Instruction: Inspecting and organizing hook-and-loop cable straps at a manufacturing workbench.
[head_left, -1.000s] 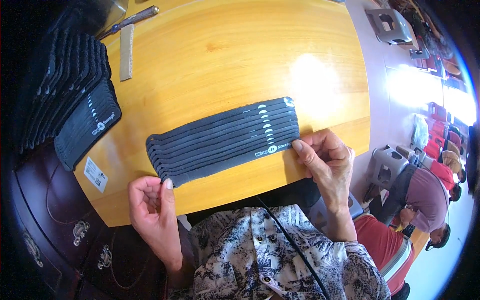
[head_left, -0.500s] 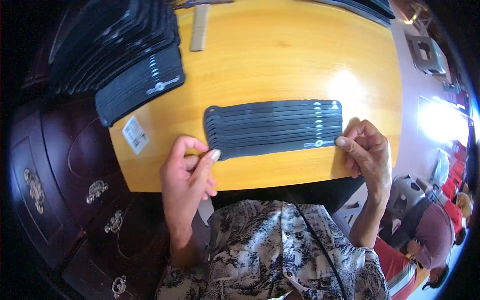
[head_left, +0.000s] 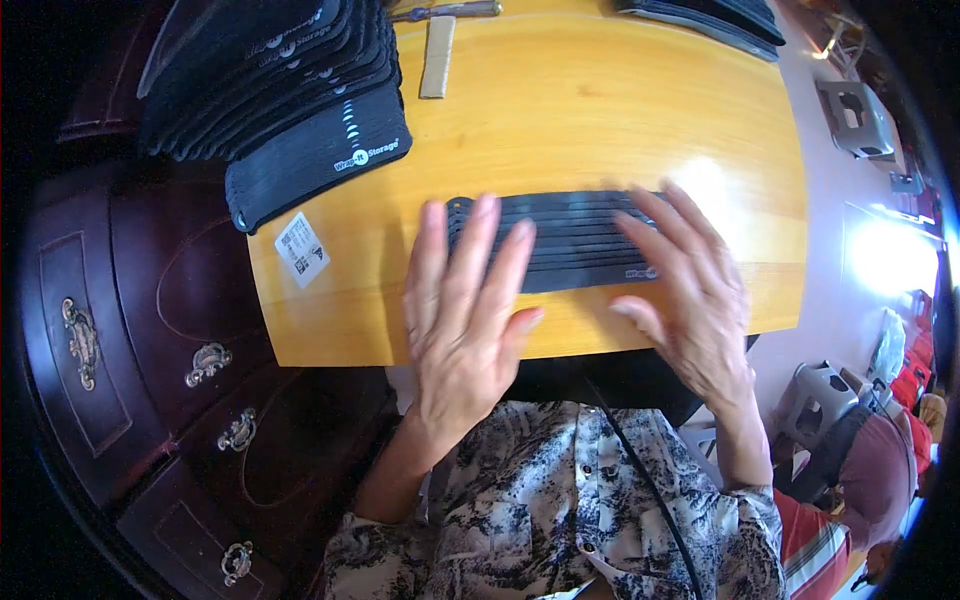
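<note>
A fanned stack of flat black straps (head_left: 572,240) with white print lies on the yellow table in front of me. My left hand (head_left: 462,320) is open over its left end, with fingers stretched away from me and hiding part of that end. Over the right end is my right hand (head_left: 690,290), also open, fingers spread and a little blurred. Neither hand grips anything; whether the fingertips touch the straps I cannot tell.
A tall fanned pile of black straps (head_left: 320,135) stands at the far left, beside a white label (head_left: 302,250). A tan strip (head_left: 437,58) and a dark slim tool (head_left: 450,11) lie behind. More black pieces (head_left: 705,22) sit far right. Grey stools (head_left: 818,402) and a seated person are beyond the table.
Both hands have let go of the strap stack's near corners, opened, and moved forward over its ends. The left hand has also shifted right. My view has turned slightly.
</note>
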